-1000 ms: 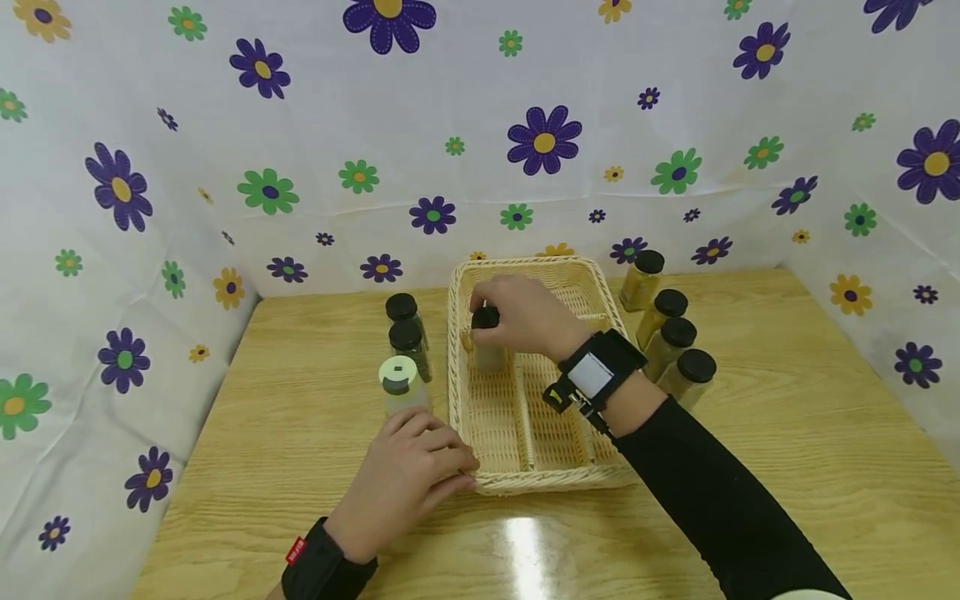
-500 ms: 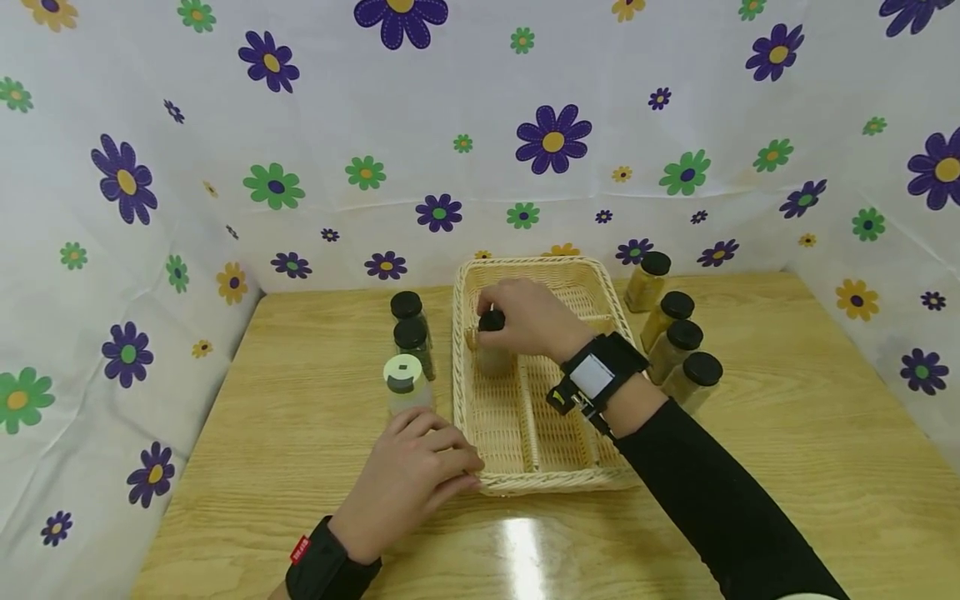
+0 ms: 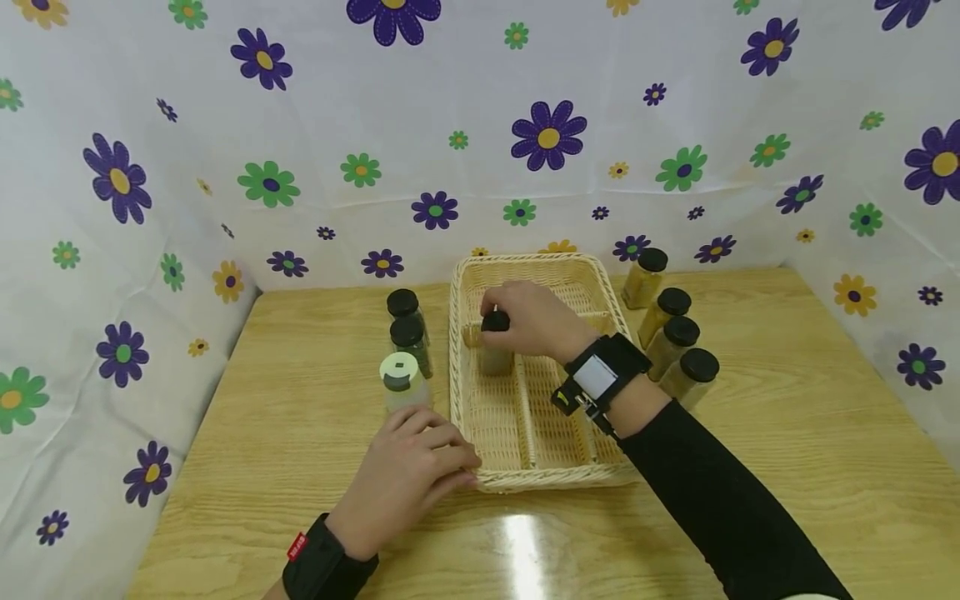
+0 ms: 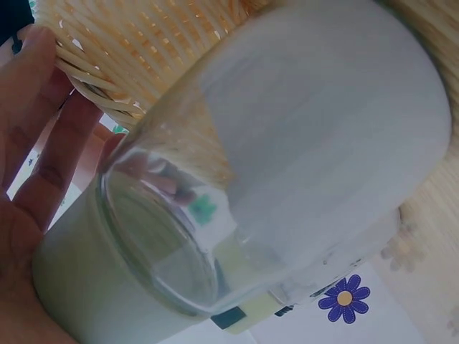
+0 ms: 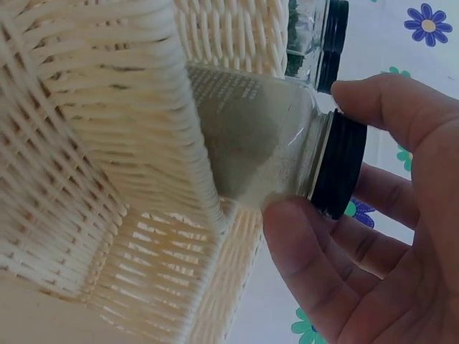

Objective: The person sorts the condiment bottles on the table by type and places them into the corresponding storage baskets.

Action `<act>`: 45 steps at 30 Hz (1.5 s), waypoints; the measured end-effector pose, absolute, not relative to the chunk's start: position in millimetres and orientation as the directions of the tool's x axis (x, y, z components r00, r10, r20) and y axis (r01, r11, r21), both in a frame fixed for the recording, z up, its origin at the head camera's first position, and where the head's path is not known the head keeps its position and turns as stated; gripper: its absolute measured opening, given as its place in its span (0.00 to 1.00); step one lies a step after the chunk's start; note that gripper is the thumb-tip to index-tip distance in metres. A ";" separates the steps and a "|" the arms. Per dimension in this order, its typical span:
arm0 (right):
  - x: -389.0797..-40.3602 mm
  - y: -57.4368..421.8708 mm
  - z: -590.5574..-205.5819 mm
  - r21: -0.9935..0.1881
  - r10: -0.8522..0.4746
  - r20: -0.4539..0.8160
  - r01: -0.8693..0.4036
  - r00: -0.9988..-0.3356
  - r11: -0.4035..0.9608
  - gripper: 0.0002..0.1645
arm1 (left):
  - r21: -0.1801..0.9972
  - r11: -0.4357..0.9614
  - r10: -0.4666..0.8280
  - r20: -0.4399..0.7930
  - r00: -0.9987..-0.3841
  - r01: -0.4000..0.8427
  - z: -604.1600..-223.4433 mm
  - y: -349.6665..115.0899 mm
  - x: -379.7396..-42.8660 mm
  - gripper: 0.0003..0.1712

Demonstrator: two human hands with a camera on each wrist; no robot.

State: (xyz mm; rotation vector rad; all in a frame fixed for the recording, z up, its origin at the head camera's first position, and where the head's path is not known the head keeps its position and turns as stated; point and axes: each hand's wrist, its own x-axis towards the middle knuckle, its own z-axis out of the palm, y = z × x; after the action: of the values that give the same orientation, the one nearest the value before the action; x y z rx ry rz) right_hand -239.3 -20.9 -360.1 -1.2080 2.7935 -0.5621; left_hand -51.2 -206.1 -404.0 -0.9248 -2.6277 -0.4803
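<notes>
My right hand [image 3: 536,321] grips a glass jar [image 3: 497,360] by its black cap. The jar stands nearly upright inside the left part of a divided wicker basket [image 3: 558,480]. In the right wrist view, the jar [image 5: 251,136] shows greyish powder and small white print, and a wicker divider hides its base. Thumb and fingers of my left hand [image 3: 408,483] hold the basket's front left corner. Just beyond that hand is a jar with a pale green lid [image 3: 400,371], its lower part hidden. The left wrist view shows this jar [image 4: 323,122] close up, with white contents.
Two black-capped jars [image 3: 411,342] of dark green contents stand left of the basket. Along its right side is a row of several black-capped jars [image 3: 690,377] with yellow to beige contents. Behind the wooden table [image 3: 300,400] hangs a flowered cloth [image 3: 442,100].
The right hand and its jar have shifted slightly right within the basket's left compartment. The left hand keeps its place at the corner. The head view has swayed a little.
</notes>
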 end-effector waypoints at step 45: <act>-181.1 183.7 -377.9 -0.068 -0.571 0.443 -0.661 -0.691 0.747 0.13 | 0.202 0.719 0.536 0.448 -0.715 0.665 -406.9 -202.9 -50.9 0.04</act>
State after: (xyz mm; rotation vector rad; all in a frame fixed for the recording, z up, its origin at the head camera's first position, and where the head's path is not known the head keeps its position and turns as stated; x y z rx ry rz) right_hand -181.1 183.7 -377.9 -1.2222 3.3059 -0.4042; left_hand -50.9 -202.9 -406.9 -0.9324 -2.5657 -0.4998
